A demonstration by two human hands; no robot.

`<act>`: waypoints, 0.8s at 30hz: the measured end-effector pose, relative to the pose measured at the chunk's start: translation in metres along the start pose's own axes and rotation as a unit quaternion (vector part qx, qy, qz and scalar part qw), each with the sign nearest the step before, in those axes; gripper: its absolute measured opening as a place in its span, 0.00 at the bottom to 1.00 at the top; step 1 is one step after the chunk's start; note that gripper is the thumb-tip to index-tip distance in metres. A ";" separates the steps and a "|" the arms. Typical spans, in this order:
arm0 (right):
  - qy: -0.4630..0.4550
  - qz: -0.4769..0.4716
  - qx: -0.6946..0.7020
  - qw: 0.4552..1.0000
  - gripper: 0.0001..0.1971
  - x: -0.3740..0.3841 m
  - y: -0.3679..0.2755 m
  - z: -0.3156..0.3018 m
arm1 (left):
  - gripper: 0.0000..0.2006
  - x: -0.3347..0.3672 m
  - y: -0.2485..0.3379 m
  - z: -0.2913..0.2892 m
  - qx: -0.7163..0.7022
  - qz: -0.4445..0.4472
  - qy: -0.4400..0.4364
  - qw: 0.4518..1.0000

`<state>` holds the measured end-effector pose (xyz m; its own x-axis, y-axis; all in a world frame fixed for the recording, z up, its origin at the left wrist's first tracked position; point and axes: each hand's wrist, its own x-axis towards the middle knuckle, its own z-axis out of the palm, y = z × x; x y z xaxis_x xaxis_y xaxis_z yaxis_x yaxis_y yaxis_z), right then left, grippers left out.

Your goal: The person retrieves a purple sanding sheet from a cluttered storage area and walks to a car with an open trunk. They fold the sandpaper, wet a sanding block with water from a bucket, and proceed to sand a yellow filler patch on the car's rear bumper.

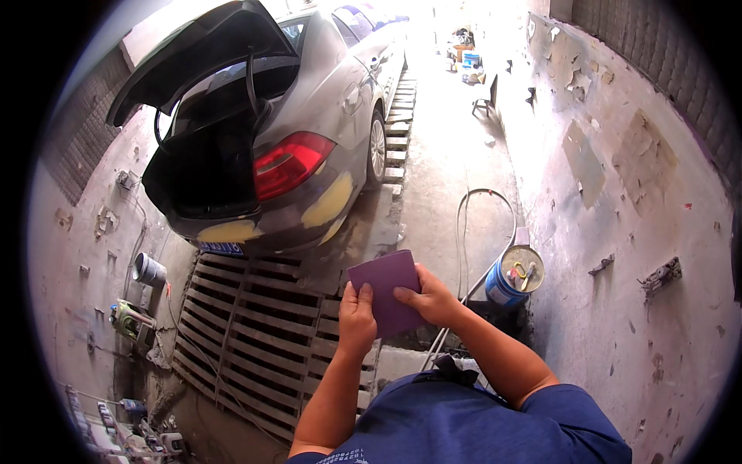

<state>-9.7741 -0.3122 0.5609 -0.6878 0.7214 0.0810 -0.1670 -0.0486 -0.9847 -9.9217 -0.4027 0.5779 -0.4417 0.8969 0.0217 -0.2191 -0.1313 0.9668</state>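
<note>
Between my two hands, in front of my chest, is a purple sheet of sandpaper (pixel 396 301). My left hand (pixel 357 313) grips its left edge, with the thumb lying on the face of the sheet. On the right side, my right hand (pixel 429 298) pinches it, thumb on top and fingers behind. Ahead and to the left stands a grey car (pixel 309 131) with its trunk lid (pixel 205 58) raised. Yellowish filler patches (pixel 328 199) cover parts of its rear bumper, below the red tail light (pixel 292 164).
A slatted floor grate (pixel 247 325) lies behind the car. To the right, a blue bucket (pixel 506 290) with things on its lid stands beside a looping hose (pixel 514 224). Along the left wall are a grey bucket (pixel 149 271) and a green-topped container (pixel 133 321). A peeling wall (pixel 603 232) borders the right.
</note>
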 end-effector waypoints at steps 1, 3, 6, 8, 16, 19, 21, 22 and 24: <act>0.007 -0.003 -0.001 1.000 0.23 -0.001 0.000 0.001 | 0.11 -0.001 0.001 0.001 0.003 0.005 0.001 1.000; 0.018 -0.010 -0.017 1.000 0.23 -0.003 -0.002 0.003 | 0.10 -0.003 0.002 0.003 0.010 0.015 0.002 1.000; 0.017 -0.011 -0.036 0.999 0.22 -0.006 -0.006 0.004 | 0.10 -0.004 -0.003 0.000 0.047 0.037 0.010 0.998; 0.007 0.000 -0.018 1.000 0.20 -0.007 -0.005 0.003 | 0.10 -0.003 -0.008 -0.003 0.080 0.056 0.020 0.995; 0.085 0.022 -0.015 0.996 0.14 -0.006 -0.020 0.002 | 0.11 -0.006 -0.006 -0.005 0.166 0.081 0.040 0.982; 0.114 0.004 -0.048 0.992 0.13 -0.004 -0.010 0.001 | 0.12 -0.007 -0.005 -0.004 0.179 0.085 0.036 0.980; 0.129 0.006 -0.043 0.991 0.13 -0.004 -0.009 0.001 | 0.12 -0.008 -0.005 -0.004 0.153 0.078 0.026 0.985; 0.133 0.015 -0.028 0.991 0.13 -0.004 -0.010 0.002 | 0.11 -0.008 -0.006 -0.004 0.137 0.074 0.021 0.988; 0.129 0.025 0.010 0.991 0.12 -0.003 -0.011 0.001 | 0.11 -0.007 -0.006 -0.004 0.104 0.067 0.010 0.992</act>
<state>-9.7710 -0.3148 0.5712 -0.4926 0.8702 -0.0126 -0.1528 -0.1007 -0.9831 -9.9210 -0.4104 0.5706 -0.4721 0.8687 0.1499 0.0251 -0.1568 0.9873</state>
